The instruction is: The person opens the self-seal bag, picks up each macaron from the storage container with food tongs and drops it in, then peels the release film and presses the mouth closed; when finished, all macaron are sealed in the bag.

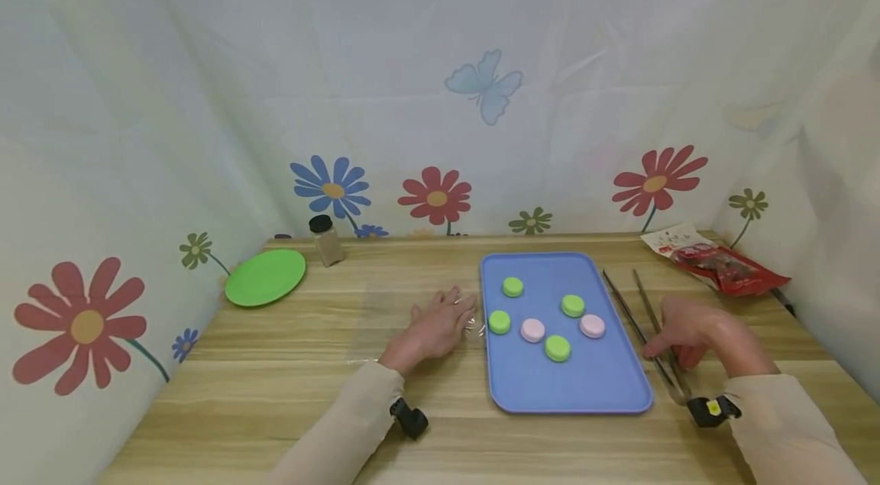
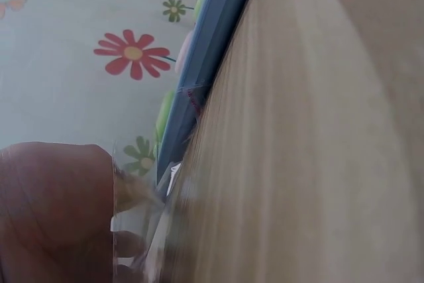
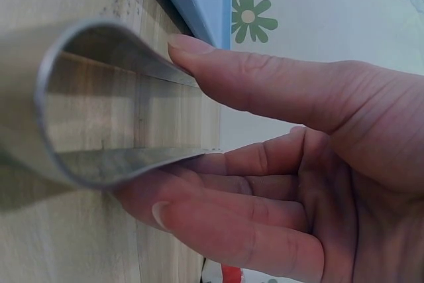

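Observation:
My left hand [image 1: 440, 324] lies low over a clear plastic sheet or bag [image 1: 385, 317], its fingers stretched toward the blue tray [image 1: 564, 393]. In the left wrist view the clear film [image 2: 142, 197] covers part of the fingers, and the fingertips are blurred. My right hand [image 1: 687, 332] is at metal tongs [image 1: 629, 313] to the right of the tray. Seen from the right wrist, the thumb rests on one arm of the tongs [image 3: 86, 164] and the fingers lie against the other. Green macarons [image 1: 573, 306] and pink macarons [image 1: 532, 330] sit spread over the tray.
A green plate [image 1: 266, 278] lies at the back left beside a small jar [image 1: 328, 242] with a black lid. At the back right is a red and white food packet [image 1: 718, 260]. A flower-printed curtain [image 1: 385, 88] hangs behind the wooden table [image 1: 440, 439].

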Tool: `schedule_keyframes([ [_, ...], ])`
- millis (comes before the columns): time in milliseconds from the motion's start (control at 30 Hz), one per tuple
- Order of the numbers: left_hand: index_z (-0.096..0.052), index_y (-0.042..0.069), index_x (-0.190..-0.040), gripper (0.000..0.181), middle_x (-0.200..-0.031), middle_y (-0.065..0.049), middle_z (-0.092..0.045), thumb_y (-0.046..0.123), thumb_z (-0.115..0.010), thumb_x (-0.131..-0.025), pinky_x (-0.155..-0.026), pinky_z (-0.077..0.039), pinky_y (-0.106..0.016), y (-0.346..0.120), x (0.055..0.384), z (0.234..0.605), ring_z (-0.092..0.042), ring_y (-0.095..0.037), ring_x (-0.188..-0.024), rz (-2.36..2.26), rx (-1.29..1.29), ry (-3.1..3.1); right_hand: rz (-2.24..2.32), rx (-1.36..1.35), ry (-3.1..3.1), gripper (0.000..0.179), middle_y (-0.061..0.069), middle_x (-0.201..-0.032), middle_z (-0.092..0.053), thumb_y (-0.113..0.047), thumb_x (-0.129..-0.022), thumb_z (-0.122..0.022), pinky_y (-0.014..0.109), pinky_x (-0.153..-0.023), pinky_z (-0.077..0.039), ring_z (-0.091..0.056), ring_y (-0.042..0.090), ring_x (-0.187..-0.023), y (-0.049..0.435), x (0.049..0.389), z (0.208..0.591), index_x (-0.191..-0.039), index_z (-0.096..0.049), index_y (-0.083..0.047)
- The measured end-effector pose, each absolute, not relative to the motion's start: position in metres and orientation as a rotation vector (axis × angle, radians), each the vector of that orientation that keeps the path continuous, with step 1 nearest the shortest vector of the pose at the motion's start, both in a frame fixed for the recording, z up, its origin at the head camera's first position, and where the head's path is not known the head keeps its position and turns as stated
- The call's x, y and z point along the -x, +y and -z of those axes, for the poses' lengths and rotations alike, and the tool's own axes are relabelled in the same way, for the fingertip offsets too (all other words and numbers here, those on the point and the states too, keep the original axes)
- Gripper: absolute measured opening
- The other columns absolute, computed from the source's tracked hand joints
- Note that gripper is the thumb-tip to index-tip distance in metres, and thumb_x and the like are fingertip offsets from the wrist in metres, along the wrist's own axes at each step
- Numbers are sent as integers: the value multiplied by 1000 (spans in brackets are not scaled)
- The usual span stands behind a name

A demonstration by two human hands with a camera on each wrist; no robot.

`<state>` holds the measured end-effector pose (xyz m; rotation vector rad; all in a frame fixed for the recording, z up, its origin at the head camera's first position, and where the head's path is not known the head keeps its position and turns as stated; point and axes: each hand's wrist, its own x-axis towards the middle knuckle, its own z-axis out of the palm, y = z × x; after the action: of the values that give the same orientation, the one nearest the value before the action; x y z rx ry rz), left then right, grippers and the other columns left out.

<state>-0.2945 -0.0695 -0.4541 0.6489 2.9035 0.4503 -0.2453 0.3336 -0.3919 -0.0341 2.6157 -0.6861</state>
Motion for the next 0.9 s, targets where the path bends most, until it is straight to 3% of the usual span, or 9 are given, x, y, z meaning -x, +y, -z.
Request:
schedule_keyframes([
  [300, -49, 24, -150, 44, -160, -13, -33, 35, -38, -109, -110, -15, -75, -70, 292, 450, -24, -40, -147, -542, -755, 3017, 683, 38, 2606, 37, 12, -62, -63, -21, -78, -86, 35, -52, -59, -67, 23, -52, 334, 245, 392, -71, -56, 0],
  [567, -65, 18, -135, 34, -148, -15, -50, 26, -49, -106, -110, -20, -73, -68, 293, 446, -41, -44, -138, -482, -946, 3154, 684, 50, 2618, 38, 13, -61, -63, -21, -78, -86, 35, -51, -58, -67, 23, -51, 335, 246, 394, -70, -56, 0],
  [900, -75, 13, -116, 21, -132, -12, -64, 19, -60, -102, -109, -27, -70, -64, 291, 444, -55, -38, -128, -654, -1057, 3234, 684, 47, 2619, 36, 11, -61, -61, -19, -78, -85, 35, -51, -58, -66, 21, -51, 336, 244, 392, -70, -55, -2],
])
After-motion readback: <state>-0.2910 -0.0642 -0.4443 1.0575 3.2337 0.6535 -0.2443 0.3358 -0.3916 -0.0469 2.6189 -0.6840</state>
